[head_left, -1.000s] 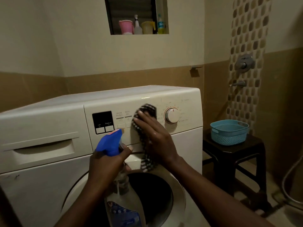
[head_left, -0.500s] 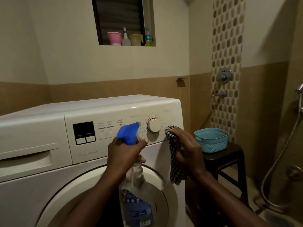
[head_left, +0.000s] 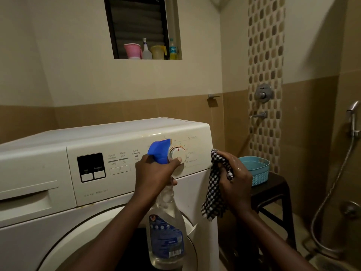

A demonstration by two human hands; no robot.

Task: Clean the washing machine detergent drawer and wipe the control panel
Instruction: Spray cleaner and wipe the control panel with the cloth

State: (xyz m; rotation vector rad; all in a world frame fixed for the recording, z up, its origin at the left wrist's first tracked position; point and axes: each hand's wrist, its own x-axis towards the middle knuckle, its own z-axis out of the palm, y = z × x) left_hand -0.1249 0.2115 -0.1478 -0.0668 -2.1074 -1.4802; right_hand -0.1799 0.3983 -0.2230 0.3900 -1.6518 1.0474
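Observation:
A white front-load washing machine (head_left: 117, 133) fills the left and middle. Its control panel (head_left: 125, 169) carries a dark display, buttons and a round dial (head_left: 178, 152). The detergent drawer (head_left: 29, 198) at the left is closed. My left hand (head_left: 154, 173) grips the neck of a clear spray bottle (head_left: 166, 237) with a blue trigger head, held up right in front of the dial. My right hand (head_left: 234, 180) holds a black-and-white checked cloth (head_left: 214, 196) just off the panel's right edge, and the cloth hangs down.
A dark stool (head_left: 273, 190) with a light blue basket (head_left: 256, 169) stands right of the machine. Shower taps and a hose are on the right wall. A window niche above holds a pink mug, bottles and a yellow jug.
My right hand lifted the cloth off the panel and moved it right, past the machine's edge. My left hand raised the spray bottle up to the dial.

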